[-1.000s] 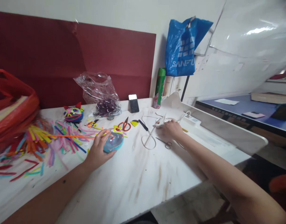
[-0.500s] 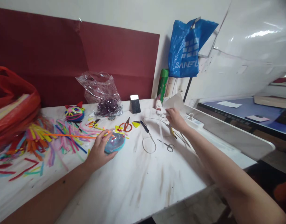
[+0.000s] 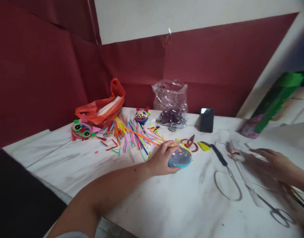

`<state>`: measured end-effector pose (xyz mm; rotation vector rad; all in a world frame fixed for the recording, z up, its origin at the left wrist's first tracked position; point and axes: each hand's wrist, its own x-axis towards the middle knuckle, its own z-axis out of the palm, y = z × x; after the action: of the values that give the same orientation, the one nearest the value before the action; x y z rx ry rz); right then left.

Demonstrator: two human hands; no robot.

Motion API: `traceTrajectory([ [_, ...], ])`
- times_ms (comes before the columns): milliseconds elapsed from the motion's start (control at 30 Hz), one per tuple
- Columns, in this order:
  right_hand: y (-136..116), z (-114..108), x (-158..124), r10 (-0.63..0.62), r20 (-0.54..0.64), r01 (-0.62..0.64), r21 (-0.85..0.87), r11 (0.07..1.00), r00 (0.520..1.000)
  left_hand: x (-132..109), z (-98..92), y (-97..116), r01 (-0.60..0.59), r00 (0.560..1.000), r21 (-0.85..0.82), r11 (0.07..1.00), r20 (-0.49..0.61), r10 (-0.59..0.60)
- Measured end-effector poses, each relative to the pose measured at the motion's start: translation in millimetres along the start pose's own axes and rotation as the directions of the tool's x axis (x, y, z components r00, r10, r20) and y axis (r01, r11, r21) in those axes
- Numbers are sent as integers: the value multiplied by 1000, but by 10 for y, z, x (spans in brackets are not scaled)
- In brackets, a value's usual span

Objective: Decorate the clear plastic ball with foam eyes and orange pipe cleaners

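Clear ball with light-blue base [image 3: 181, 159], gripped in left hand [image 3: 163, 160]; fuzzy sticks [image 3: 139, 136] and red bag [image 3: 110, 115], beyond left hand; whitish tool with red light [image 3: 237, 157], just left of blurred right hand [image 3: 278, 163]; silvery scissors [image 3: 274, 210], on its near side.

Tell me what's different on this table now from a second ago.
The view has swung left, bringing a big-eyed ball into sight. The white glue gun has turned: its pale stick has swung right and ends by the small scissors. The right hand, blurred, appears to have let the gun go. The left hand still holds the clear-topped ball; orange-handled scissors and phone stayed put.
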<state>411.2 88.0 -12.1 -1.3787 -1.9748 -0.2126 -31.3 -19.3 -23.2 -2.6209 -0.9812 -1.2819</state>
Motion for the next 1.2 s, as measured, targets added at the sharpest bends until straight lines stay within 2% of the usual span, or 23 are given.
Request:
traceTrajectory([
  [67, -286, -20, 41, -19, 120, 16, 23, 1000, 993, 7, 17, -1, -5, 1000, -14, 1000, -19, 5],
  [133, -762, 3, 32, 20, 169, -44, 140, 989, 985, 7, 28, -1, -1, 1000, -26, 1000, -32, 0],
  [167, -1035, 38, 3, 1, 211, -50, 230, 972, 978, 3, 30, -2, 2, 999, -33, 999, -33, -3],
  [200, -1304, 90, -40, -60, 264, -29, 322, 946, 963, -3, 29, -2, 8, 1000, -40, 999, -28, -9],
  [267, -1770, 227, -154, -243, 297, 80, 470, 879, 924, -17, 20, -2, 15, 1000, -52, 999, -5, -15],
  [333, -2075, 372, -268, -359, 310, 168, 503, 848, 880, -31, 7, 1, 21, 1000, -59, 998, 12, -20],
  [367, -2165, 435, -315, -373, 276, 201, 496, 845, 886, -36, 1, 4, 21, 1000, -63, 998, 11, -21],
  [433, -2247, 524, -380, -365, 225, 224, 478, 849, 904, -38, -5, 14, 15, 1000, -78, 997, 3, -15],
  [500, -2253, 568, -414, -321, 193, 192, 492, 849, 927, -31, -3, 32, 31, 999, -105, 994, 22, -29],
  [600, -2230, 600, -436, -257, 189, 114, 551, 826, 948, -12, 16, 60, 178, 983, -147, 973, 72, -169],
  [700, -2221, 636, -445, -215, 200, 57, 590, 805, 956, 8, 39, 61, 303, 953, -197, 932, 66, -296],
  [867, -2260, 635, -463, -124, 191, -23, 625, 781, 974, 27, 62, 23, 306, 949, -296, 905, 23, -313],
  [1033, -2287, 571, -434, -58, 276, -146, 661, 736, 959, 21, 88, -62, 427, 890, -460, 778, 61, -453],
  [1200, -2269, 543, -432, -28, 319, -210, 685, 698, 947, 9, 77, -115, 421, 881, -646, 636, 125, -456],
])
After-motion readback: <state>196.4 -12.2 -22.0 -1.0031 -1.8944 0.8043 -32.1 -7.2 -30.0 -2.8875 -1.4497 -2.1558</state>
